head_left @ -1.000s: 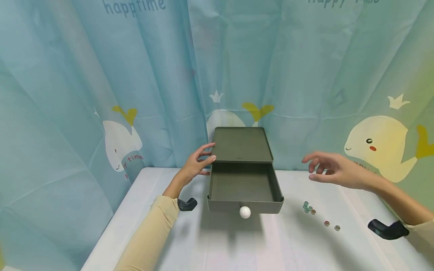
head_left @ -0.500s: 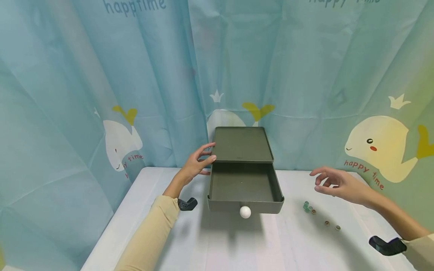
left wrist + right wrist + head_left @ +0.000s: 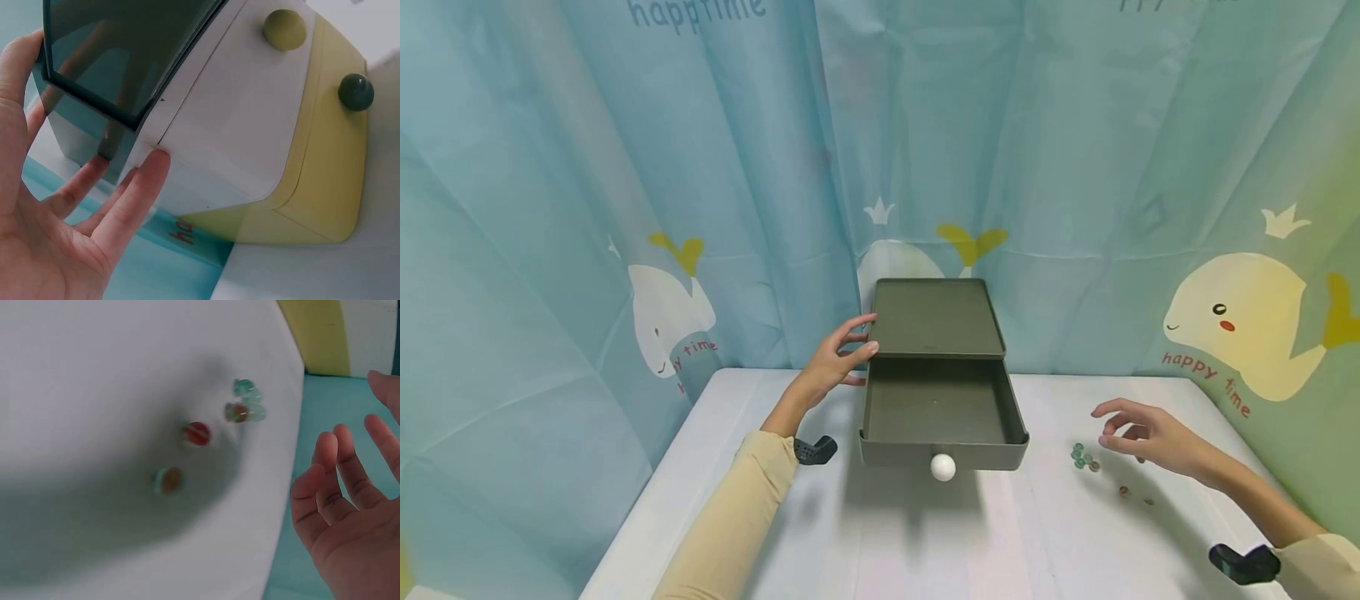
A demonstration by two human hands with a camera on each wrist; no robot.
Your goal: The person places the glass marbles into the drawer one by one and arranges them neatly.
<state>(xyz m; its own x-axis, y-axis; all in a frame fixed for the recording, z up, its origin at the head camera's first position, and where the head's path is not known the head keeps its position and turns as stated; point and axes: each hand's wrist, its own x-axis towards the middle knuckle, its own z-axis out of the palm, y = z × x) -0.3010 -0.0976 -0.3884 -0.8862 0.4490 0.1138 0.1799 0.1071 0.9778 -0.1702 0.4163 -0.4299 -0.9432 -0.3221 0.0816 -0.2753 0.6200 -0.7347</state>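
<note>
A small drawer cabinet (image 3: 937,321) stands on the table, its dark green top drawer (image 3: 934,404) pulled out by a white knob (image 3: 943,467) side. The left wrist view also shows a white drawer (image 3: 231,106) and a yellow drawer (image 3: 331,162) below. My left hand (image 3: 829,367) rests spread against the cabinet's left side, fingertips at the top edge and side. Off to the right, my right hand (image 3: 1161,437) hovers over the table with loosely bent fingers and nothing in them. Beneath and left of it lie several greenish glass marbles (image 3: 1078,458) and a red marble (image 3: 197,434).
A light blue curtain (image 3: 775,208) with printed whales hangs behind the white table (image 3: 940,550) and along its sides. A brownish marble (image 3: 167,480) lies apart from the others. Each wrist wears a black device, such as the right one (image 3: 1246,564).
My right hand has come down and slightly to the right, nearer the table and the marbles. My left hand and the pulled-out drawer have stayed in place.
</note>
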